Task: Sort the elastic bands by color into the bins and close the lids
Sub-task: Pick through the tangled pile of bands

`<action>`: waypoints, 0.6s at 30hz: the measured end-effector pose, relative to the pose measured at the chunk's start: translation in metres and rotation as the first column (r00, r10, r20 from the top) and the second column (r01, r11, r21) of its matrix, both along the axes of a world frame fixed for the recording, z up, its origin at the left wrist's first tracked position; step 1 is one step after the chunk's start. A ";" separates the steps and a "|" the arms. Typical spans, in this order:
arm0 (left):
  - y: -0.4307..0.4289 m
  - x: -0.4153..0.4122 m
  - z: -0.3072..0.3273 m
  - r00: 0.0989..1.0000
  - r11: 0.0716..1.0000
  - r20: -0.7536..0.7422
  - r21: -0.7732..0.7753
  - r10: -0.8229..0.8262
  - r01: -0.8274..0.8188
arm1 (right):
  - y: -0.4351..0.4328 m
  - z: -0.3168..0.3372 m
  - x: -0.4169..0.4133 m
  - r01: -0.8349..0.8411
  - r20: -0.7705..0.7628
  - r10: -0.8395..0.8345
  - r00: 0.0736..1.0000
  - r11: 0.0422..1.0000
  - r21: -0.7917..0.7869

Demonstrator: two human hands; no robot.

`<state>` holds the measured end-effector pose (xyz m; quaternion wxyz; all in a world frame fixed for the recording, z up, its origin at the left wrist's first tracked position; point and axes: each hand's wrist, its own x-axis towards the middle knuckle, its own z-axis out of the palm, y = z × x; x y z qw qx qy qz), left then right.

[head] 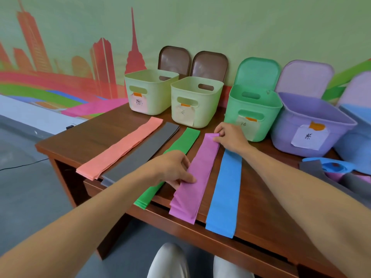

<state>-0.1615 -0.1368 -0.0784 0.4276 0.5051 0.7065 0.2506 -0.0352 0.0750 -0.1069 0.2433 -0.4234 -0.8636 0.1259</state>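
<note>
1. The purple elastic bands (198,173) are laid on the tabletop (100,135), their long axis running from the near edge toward the far one.
2. The far end is pinched by the right hand (230,137); the left edge, at mid-length, is pinched by the left hand (172,167).
3. The open purple bin (285,135) is placed to the right, nearer the right hand.

Head-worn view, looking forward and down, close over table (90,133).
</note>
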 end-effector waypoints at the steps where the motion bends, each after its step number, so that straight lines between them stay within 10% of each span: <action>1: 0.000 0.002 0.001 0.999 1.000 -0.040 0.000 -0.008 0.008 | 0.000 -0.002 0.000 -0.001 0.017 0.001 1.000 1.000 0.007; 12: 0.005 0.015 0.007 0.788 0.977 -0.602 0.058 -0.129 0.205 | -0.006 -0.002 -0.001 0.032 0.229 -0.088 0.969 0.971 0.238; 18: 0.009 0.018 0.012 0.659 0.932 -0.727 0.075 -0.192 0.354 | -0.007 0.023 0.016 -0.007 0.138 -0.008 0.990 0.994 0.106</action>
